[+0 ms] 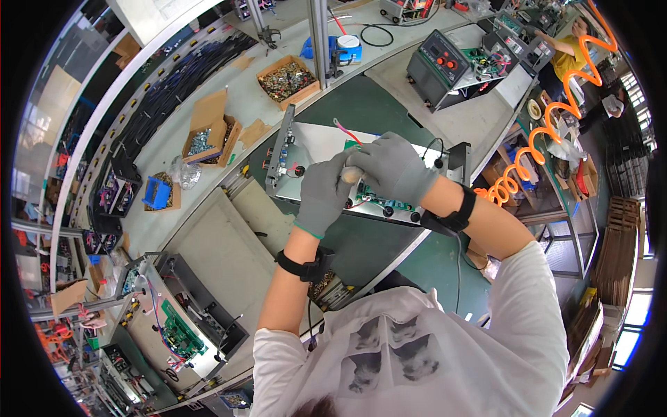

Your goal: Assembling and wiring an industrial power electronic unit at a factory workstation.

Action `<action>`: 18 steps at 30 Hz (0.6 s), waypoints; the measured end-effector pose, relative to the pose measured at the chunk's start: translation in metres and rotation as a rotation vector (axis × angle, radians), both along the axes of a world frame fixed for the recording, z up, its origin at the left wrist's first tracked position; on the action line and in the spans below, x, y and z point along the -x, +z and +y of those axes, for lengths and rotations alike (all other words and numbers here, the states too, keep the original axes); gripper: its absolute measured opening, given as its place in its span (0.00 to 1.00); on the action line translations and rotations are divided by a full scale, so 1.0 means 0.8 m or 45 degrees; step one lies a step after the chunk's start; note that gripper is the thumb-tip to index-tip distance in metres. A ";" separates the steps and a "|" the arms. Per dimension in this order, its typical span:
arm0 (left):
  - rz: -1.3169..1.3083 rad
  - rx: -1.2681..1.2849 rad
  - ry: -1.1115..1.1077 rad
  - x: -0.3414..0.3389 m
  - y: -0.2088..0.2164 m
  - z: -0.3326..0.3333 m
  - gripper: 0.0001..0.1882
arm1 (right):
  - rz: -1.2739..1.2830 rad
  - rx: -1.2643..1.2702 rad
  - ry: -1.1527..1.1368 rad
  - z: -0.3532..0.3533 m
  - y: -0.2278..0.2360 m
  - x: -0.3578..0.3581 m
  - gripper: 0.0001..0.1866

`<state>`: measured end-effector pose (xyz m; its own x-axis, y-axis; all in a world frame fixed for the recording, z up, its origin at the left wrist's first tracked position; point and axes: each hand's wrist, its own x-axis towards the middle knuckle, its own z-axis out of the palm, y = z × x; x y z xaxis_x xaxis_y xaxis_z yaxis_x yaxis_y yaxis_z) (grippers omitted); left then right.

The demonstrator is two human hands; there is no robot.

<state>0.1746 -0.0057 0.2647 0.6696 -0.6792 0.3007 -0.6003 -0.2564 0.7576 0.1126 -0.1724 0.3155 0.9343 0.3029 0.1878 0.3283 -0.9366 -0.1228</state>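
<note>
Both my hands wear grey gloves and meet over an open equipment chassis [316, 135], which has a white base, dark end panels and green circuit boards. My left hand [325, 193] is closed, its fingers pinched against the right one. My right hand [397, 169] is curled with its fingertips pointing down and left. A small pale rounded thing [352, 174] shows between them; I cannot tell what it is. A red wire [347, 131] with a metal end sticks up just behind my fingers. Whatever the fingertips grip is hidden by the gloves.
Cardboard boxes of small metal parts [287, 80] and a blue tray [158, 193] stand along the left bench. Another open chassis [182, 326] lies lower left. A grey machine [445, 69] sits far right. An orange coiled hose [521, 167] hangs at right. A co-worker in yellow [568, 59] is beyond.
</note>
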 end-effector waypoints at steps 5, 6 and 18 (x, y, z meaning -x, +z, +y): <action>-0.387 -0.035 -0.023 0.005 0.004 0.010 0.13 | 0.018 -0.563 -0.026 -0.013 -0.005 0.044 0.11; -0.448 0.036 -0.019 0.009 0.005 0.009 0.13 | -0.009 -0.756 -0.070 -0.010 -0.007 0.049 0.11; -0.187 -0.249 -0.256 0.052 -0.004 0.038 0.14 | -0.478 -0.176 0.116 0.025 -0.057 0.116 0.30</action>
<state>0.1333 0.0245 0.2613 0.4754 -0.8478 0.2349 -0.7528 -0.2539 0.6073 0.0199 -0.1522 0.2698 0.7636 0.3294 0.5554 0.4554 -0.8845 -0.1015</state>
